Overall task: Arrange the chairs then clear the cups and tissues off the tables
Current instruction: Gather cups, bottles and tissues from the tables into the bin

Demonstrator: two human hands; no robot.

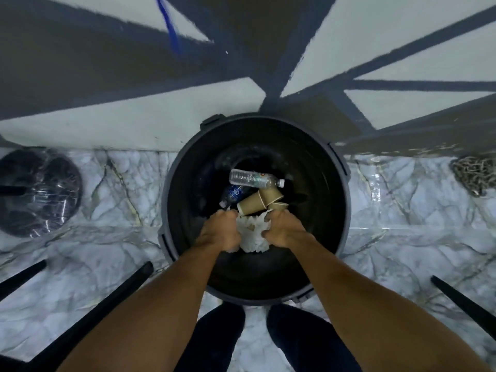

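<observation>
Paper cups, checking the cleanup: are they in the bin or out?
In. The paper cups lie on their sides deep inside the bin, beside a clear bottle.

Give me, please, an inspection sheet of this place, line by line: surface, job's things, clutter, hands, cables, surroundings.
Surface: glossy marble floor.
Job's things: white tissues held over the black bin; brown cups lie inside it.
Clutter: clear bottle and blue bottle in the bin beside the cups.
Hands: left hand and right hand both grip the tissues, one on each side.
Cables: blue strip in front of the wall, blurred; cannot tell if it is a cable.
Surroundings: chain heaped on the right; plastic-wrapped dark round thing on the left; black legs at the lower edges; wall painted with dark bands.
</observation>
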